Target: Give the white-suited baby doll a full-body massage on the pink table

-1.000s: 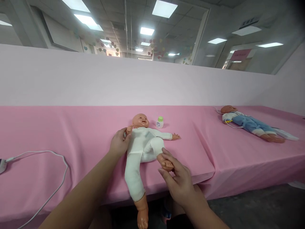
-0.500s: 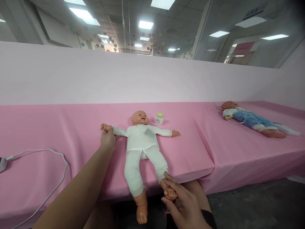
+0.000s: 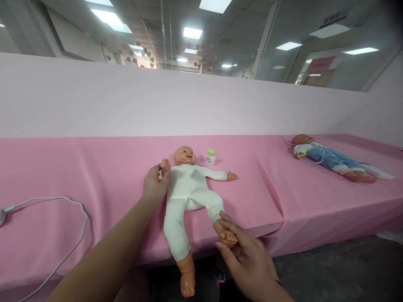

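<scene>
Bald baby doll [image 3: 188, 184] flat on its back on the pink sheet [image 3: 248, 203], white-suited, one hand up by its head, other arm flung straight out, one bare foot hanging past the edge, the other leg slightly bent!

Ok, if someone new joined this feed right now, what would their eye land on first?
Probably the doll in white, lying face up mid-picture on the pink cloth, with the left hand at its raised fist and the right hand holding its foot. Next, likely, the second doll in blue trousers at far right, then the green-capped bottle beside the first doll's head.
</scene>
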A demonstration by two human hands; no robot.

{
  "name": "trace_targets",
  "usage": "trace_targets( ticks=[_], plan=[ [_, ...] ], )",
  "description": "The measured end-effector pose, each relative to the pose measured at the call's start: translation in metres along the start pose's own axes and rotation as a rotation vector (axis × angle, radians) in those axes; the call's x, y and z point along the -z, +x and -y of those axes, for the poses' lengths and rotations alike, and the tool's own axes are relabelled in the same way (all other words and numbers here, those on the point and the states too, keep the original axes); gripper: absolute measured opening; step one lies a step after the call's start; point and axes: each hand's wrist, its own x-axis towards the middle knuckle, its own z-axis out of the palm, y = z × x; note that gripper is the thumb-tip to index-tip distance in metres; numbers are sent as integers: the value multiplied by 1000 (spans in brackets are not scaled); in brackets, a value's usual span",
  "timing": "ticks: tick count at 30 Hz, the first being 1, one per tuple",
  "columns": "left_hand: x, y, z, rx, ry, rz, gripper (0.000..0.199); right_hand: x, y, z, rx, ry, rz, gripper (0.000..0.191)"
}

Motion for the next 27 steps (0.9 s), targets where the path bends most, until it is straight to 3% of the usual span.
trace_targets(
  ticks=[3,5,11,15,18,22,27],
  plan=[
    [-5,-4,-6,-267,186,96,36,-3,20,4,-33,43,-20,41],
    [-7,-5,-7,-360,250,151,37,-9,34,2,-43,93,-27,39],
    [-7,-5,-5,-389,326,228,41,-40,71,-16,-102,177,13,43],
    [-7,-5,-5,-372,307,244,40,-57,82,-26,-121,194,12,44],
    [-6,-4,-5,-343,273,237,38,-59,80,-29,-126,196,6,45],
    [-4,0,-3,-225,178,177,37,-45,69,-26,-132,187,-15,44],
    [1,13,18,149,-77,24,31,-17,43,-8,-92,132,-16,42]
  ],
)
